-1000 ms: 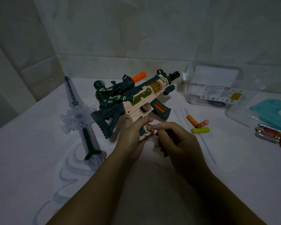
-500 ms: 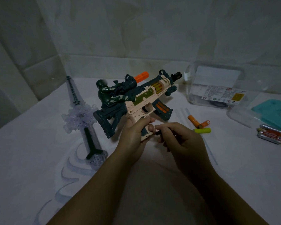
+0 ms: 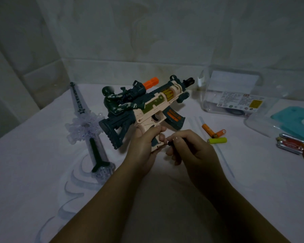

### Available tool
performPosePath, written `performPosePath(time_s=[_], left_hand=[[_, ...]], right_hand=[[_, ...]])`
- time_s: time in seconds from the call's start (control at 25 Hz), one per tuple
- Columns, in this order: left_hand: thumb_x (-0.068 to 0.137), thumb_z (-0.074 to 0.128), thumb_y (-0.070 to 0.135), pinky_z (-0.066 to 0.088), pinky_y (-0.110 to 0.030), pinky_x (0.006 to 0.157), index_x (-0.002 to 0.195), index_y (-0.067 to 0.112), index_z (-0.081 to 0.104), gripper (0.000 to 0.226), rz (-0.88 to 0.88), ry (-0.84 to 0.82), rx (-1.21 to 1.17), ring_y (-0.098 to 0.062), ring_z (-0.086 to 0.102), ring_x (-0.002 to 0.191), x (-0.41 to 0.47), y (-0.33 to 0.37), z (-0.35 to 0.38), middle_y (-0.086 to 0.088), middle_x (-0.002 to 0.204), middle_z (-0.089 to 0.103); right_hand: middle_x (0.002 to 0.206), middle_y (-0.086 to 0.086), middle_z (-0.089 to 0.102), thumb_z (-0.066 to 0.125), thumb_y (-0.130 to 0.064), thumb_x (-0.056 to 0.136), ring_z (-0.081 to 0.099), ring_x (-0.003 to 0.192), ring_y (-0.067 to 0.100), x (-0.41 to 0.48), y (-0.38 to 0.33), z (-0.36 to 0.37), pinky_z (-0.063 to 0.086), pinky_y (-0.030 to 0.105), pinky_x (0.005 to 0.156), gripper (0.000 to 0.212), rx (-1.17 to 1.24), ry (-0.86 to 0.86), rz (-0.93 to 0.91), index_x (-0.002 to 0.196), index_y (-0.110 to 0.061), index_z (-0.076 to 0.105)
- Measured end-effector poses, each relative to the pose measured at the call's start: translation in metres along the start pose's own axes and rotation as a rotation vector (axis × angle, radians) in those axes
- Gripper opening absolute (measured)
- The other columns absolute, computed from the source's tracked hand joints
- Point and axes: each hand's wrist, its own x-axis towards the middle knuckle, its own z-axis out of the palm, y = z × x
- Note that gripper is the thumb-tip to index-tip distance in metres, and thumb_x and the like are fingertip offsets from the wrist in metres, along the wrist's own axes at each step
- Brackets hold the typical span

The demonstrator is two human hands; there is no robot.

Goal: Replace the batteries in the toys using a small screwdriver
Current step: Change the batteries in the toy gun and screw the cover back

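**A:** What is the left hand doing?

**B:** The left hand (image 3: pixel 144 146) grips the pistol grip of a peach and dark teal plastic toy rifle (image 3: pixel 147 109), with the thumb laid across the top of the grip.

**A:** And the right?

**B:** The right hand (image 3: pixel 193 151) has its fingers curled round a small dark screwdriver (image 3: pixel 170 144), pinched near the tip by thumb and forefinger. The tip points to 9 o'clock, at the bottom end of the grip, just beside the left fingertips. I cannot tell whether it sits in a screw.

**A:** Where does the rifle lie from the hands?

**B:** From the left hand it rises tilted. The muzzle is out at 1 o'clock and the dark stock is at 10 o'clock. A dark green plastic soldier figure (image 3: pixel 112 102) with an orange-tipped launcher is at 11 o'clock, right against the rifle's top.

**A:** Further out?

**B:** At 1 o'clock of the right hand two orange cylindrical batteries (image 3: pixel 207 130) lie touching in a V. A yellow-green cylindrical battery (image 3: pixel 217 140) lies just below them. At 3 o'clock, well apart, is a cluster of silver and red batteries (image 3: pixel 290 144). Past the batteries at 1 o'clock stands a clear plastic box (image 3: pixel 235 79) with a printed label, and a teal lid (image 3: pixel 293 118) is to its right. At 9 o'clock of the left hand a clear plastic toy sword (image 3: pixel 85 123) with a dark core lies on the white cloth (image 3: pixel 25 163), point away.
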Motion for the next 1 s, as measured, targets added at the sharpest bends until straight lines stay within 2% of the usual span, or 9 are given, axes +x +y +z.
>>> performPosePath(time_s=[0.08, 0.24, 0.36, 0.52, 0.68, 0.84, 1.0], left_hand=[[0.092, 0.057, 0.0, 0.054, -0.038, 0.078, 0.13, 0.013, 0.049, 0.041, 0.006, -0.006, 0.005, -0.024, 0.057, 0.092, 0.0, 0.0, 0.0, -0.009, 0.104, 0.062], [0.092, 0.056, -0.002, 0.052, -0.037, 0.076, 0.124, 0.015, 0.051, 0.037, 0.021, -0.023, -0.016, -0.02, 0.057, 0.086, -0.0013, 0.0002, 0.0007, -0.006, 0.099, 0.061], [0.092, 0.056, -0.003, 0.054, -0.035, 0.074, 0.124, 0.015, 0.052, 0.037, 0.023, -0.023, -0.007, -0.016, 0.058, 0.081, -0.0009, -0.0003, 0.0016, -0.005, 0.096, 0.062], [0.092, 0.057, -0.001, 0.057, -0.028, 0.065, 0.13, 0.013, 0.05, 0.041, 0.014, -0.02, 0.015, -0.015, 0.059, 0.081, -0.0002, -0.0011, 0.0015, -0.006, 0.1, 0.062], [0.092, 0.057, 0.0, 0.055, -0.034, 0.073, 0.125, 0.015, 0.05, 0.037, 0.009, -0.006, -0.018, -0.022, 0.056, 0.091, 0.0001, -0.0007, 0.0006, -0.01, 0.103, 0.061], [0.093, 0.057, 0.001, 0.056, -0.035, 0.072, 0.124, 0.015, 0.051, 0.035, 0.011, 0.002, -0.009, -0.018, 0.059, 0.084, 0.0018, -0.0012, -0.0007, -0.004, 0.092, 0.064], [0.093, 0.057, 0.002, 0.056, -0.038, 0.076, 0.127, 0.015, 0.051, 0.037, 0.019, 0.006, 0.005, -0.025, 0.057, 0.094, 0.002, -0.0019, -0.0028, -0.004, 0.092, 0.067]], right_hand=[[0.075, -0.011, 0.061, 0.037, -0.037, 0.095, 0.061, 0.067, 0.005, -0.0007, 0.0001, 0.0013, 0.05, 0.019, 0.057, 0.019, 0.024, -0.02, 0.014, 0.091, -0.036, 0.055], [0.074, -0.008, 0.063, 0.045, -0.023, 0.094, 0.061, 0.064, 0.005, 0.0005, -0.0016, -0.0003, 0.049, 0.015, 0.054, 0.016, -0.026, 0.028, -0.025, 0.09, -0.035, 0.054], [0.072, -0.007, 0.063, 0.05, -0.031, 0.088, 0.061, 0.064, 0.004, 0.0005, 0.0006, -0.0018, 0.047, 0.012, 0.053, 0.006, -0.062, 0.071, -0.023, 0.084, -0.029, 0.055], [0.069, -0.005, 0.062, 0.05, -0.034, 0.086, 0.062, 0.062, 0.005, -0.0007, 0.0032, 0.0025, 0.048, 0.012, 0.054, 0.01, -0.065, 0.088, -0.021, 0.081, -0.026, 0.053], [0.072, -0.005, 0.062, 0.042, -0.03, 0.091, 0.061, 0.063, 0.006, -0.0003, 0.0035, 0.0027, 0.05, 0.017, 0.053, 0.012, -0.009, 0.062, -0.002, 0.092, -0.034, 0.054], [0.073, -0.006, 0.063, 0.036, -0.033, 0.095, 0.06, 0.064, 0.008, -0.0005, 0.0026, 0.0041, 0.05, 0.02, 0.057, 0.022, 0.08, -0.01, 0.049, 0.09, -0.033, 0.057], [0.074, -0.004, 0.064, 0.04, -0.028, 0.095, 0.062, 0.064, 0.01, 0.0009, 0.001, 0.0022, 0.053, 0.023, 0.057, 0.018, 0.053, 0.005, 0.028, 0.092, -0.035, 0.056]])
